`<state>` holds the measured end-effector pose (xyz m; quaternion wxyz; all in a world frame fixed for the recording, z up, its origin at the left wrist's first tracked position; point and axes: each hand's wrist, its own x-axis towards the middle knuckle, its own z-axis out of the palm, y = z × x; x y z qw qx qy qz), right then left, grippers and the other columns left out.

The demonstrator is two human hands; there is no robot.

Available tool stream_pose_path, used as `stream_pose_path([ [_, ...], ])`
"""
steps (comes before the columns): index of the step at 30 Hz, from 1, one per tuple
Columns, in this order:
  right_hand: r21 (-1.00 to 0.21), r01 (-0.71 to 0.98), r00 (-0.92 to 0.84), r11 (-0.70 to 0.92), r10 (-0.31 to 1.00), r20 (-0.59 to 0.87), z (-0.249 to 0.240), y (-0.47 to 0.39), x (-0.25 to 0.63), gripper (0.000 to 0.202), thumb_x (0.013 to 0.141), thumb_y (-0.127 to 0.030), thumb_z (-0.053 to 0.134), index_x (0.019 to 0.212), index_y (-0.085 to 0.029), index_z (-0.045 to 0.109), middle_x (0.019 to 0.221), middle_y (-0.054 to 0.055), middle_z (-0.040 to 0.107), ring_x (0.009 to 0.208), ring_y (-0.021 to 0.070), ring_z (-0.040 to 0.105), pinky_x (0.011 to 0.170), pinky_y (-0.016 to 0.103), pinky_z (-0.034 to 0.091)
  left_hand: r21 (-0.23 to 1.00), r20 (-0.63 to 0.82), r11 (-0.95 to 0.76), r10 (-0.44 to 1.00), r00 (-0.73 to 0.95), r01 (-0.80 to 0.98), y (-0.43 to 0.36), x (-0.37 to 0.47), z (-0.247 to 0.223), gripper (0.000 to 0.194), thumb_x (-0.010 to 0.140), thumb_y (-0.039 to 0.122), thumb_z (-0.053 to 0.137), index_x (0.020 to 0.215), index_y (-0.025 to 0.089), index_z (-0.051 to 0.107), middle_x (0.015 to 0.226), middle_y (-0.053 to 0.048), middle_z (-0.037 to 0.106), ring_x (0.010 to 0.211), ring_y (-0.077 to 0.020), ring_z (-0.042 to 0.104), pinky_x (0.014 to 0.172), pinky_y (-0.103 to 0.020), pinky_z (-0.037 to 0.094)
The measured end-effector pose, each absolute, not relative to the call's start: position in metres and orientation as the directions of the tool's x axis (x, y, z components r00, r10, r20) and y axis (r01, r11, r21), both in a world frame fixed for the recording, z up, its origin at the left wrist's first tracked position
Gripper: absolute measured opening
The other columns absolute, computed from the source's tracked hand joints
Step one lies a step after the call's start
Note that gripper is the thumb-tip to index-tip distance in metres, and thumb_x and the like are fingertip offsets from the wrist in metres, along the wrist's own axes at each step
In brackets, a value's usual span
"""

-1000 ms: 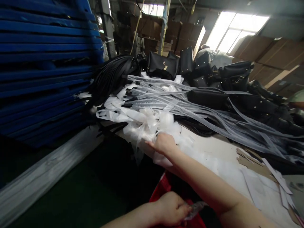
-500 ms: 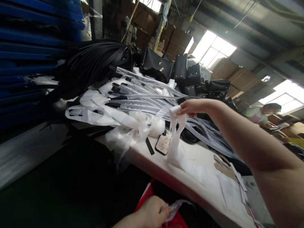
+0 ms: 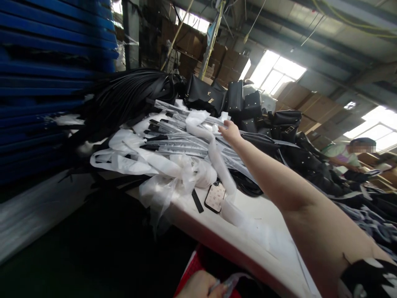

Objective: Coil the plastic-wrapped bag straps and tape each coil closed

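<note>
My right hand (image 3: 230, 131) reaches over a heap of plastic-wrapped strips (image 3: 182, 136), its fingers apart and nothing in them. A long white film strip (image 3: 217, 155) lies loosely from the heap down onto the white table (image 3: 263, 207). At the bottom, my left hand (image 3: 201, 285) is closed on a piece of clear plastic (image 3: 232, 282), over something red (image 3: 190, 271). Beside the film strip lies a phone with a patterned case (image 3: 214, 197), and left of it a short black strip (image 3: 197, 201).
Black straps (image 3: 130, 93) are piled at the back left, near stacked blue panels (image 3: 56, 54). Black bags (image 3: 206, 93) stand behind the heap. Crumpled white film (image 3: 192, 169) hangs over the near edge. At the right is another person (image 3: 344, 155).
My right hand has let go of the white film strip, which now lies across the heap. That arm has reached farther forward. My left hand still holds the clear plastic.
</note>
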<state>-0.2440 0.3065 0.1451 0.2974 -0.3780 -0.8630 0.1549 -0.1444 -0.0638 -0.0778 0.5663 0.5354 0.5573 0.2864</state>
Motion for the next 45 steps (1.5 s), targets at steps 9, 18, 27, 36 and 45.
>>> stream_pose_path([
  [9, -0.831, 0.225, -0.974, 0.508, 0.132, -0.183, 0.083, 0.132, -0.075, 0.043, 0.083, -0.039, 0.063, 0.119, -0.015, 0.061, 0.11, 0.01, 0.067, 0.098, 0.0208, 0.063, 0.088, 0.032, 0.049, 0.859, -0.385, 0.463, 0.865, 0.322, -0.217, -0.06, -0.153, -0.03, 0.074, 0.072, 0.085, 0.034, 0.063, 0.016, 0.057, 0.036, 0.006, 0.038, 0.027, -0.008, 0.029, 0.031, -0.021, 0.025],
  [18, -0.836, 0.47, -0.808, 0.284, 0.519, -0.278, 0.005, 0.06, 0.085, 0.036, 0.084, -0.022, 0.052, 0.119, -0.019, 0.06, 0.104, 0.004, 0.066, 0.084, 0.0173, 0.059, 0.078, 0.029, 0.049, 0.509, -0.317, 0.481, 0.876, 0.364, -0.714, -0.017, -0.149, 0.014, 0.057, 0.097, 0.051, 0.035, 0.071, 0.009, 0.062, 0.035, 0.01, 0.028, 0.027, -0.003, 0.021, 0.037, -0.017, 0.038],
  [27, -0.896, 0.444, -0.798, 0.013, 0.46, -0.388, 0.006, 0.022, 0.198, 0.047, 0.093, -0.054, 0.044, 0.1, -0.015, 0.07, 0.074, 0.003, 0.061, 0.064, 0.0103, 0.053, 0.06, 0.02, 0.041, 0.517, -0.234, 0.278, 0.956, 0.179, -0.81, 0.055, -0.06, 0.057, 0.041, 0.101, 0.031, 0.028, 0.094, 0.006, 0.06, 0.064, 0.002, 0.049, 0.053, -0.0054, 0.051, 0.063, -0.019, 0.048],
  [36, -0.92, -0.195, -0.563, -0.34, 0.807, -0.179, -0.003, 0.02, 0.285, 0.039, 0.087, -0.046, 0.059, 0.086, -0.009, 0.07, 0.057, 0.002, 0.06, 0.04, 0.0034, 0.04, 0.039, 0.014, 0.026, 0.539, 0.255, -0.572, 0.811, 0.527, 0.619, 0.067, 0.058, -0.014, 0.028, 0.089, 0.04, 0.043, 0.075, 0.019, 0.054, 0.068, -0.008, 0.056, 0.066, -0.023, 0.053, 0.063, -0.035, 0.04],
  [45, -0.925, 0.172, -0.513, -0.339, 0.77, -0.378, -0.05, 0.04, 0.377, 0.044, 0.086, -0.052, 0.058, 0.098, -0.01, 0.066, 0.087, 0.007, 0.066, 0.076, 0.0143, 0.06, 0.07, 0.025, 0.048, 0.9, -0.434, 0.149, 0.397, 0.809, 0.41, 0.091, 0.123, -0.004, 0.056, 0.091, 0.064, 0.03, 0.071, 0.017, 0.055, 0.047, 0.003, 0.046, 0.04, -0.0109, 0.041, 0.042, -0.023, 0.03],
])
